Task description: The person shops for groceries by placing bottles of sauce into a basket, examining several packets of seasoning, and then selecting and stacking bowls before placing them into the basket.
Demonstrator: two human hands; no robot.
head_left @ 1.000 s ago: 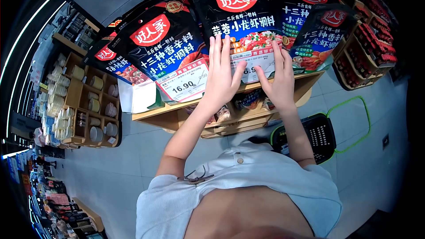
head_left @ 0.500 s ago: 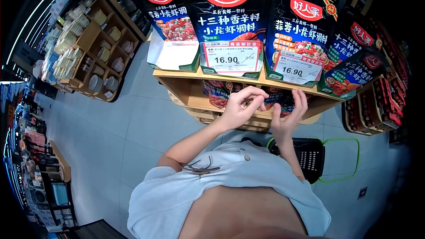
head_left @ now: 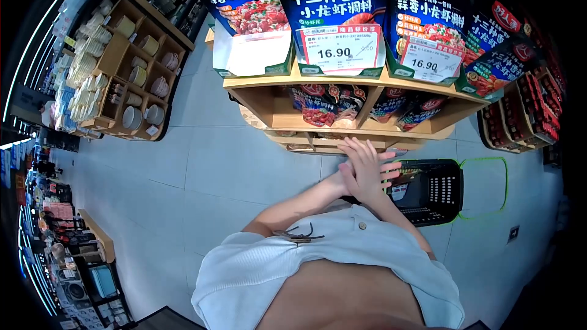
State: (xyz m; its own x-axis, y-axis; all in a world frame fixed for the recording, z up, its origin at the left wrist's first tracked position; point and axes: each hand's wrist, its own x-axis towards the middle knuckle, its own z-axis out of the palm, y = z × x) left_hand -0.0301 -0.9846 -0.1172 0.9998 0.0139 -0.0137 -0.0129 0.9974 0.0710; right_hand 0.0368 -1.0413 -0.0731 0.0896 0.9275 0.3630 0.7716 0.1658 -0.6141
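Observation:
My right hand (head_left: pixel 367 176) lies across my left hand (head_left: pixel 340 184), palms together in front of my shirt. Both have their fingers stretched out. The left fingers stick out to the right behind the right hand, which covers most of the left palm. Neither hand visibly holds anything. Just beyond them stands a wooden shelf unit (head_left: pixel 293 79). On its top are black-and-blue crayfish seasoning pouches (head_left: pixel 333 6) with a 16.90 price tag (head_left: pixel 342 52). More seasoning pouches (head_left: pixel 318 105) lean inside the shelf's compartments.
A black shopping basket (head_left: pixel 449 192) with a green rim and handle stands on the floor right of my hands, some packages inside. A rack of bowls (head_left: pixel 137 73) is at the left. Shelves of red packages (head_left: pixel 526 110) stand at the right. Grey floor tiles (head_left: pixel 165 208) surround me.
Both hands have moved down from the front of the shelf and come together, right over left. The view has shifted, so the lower compartments and basket show more.

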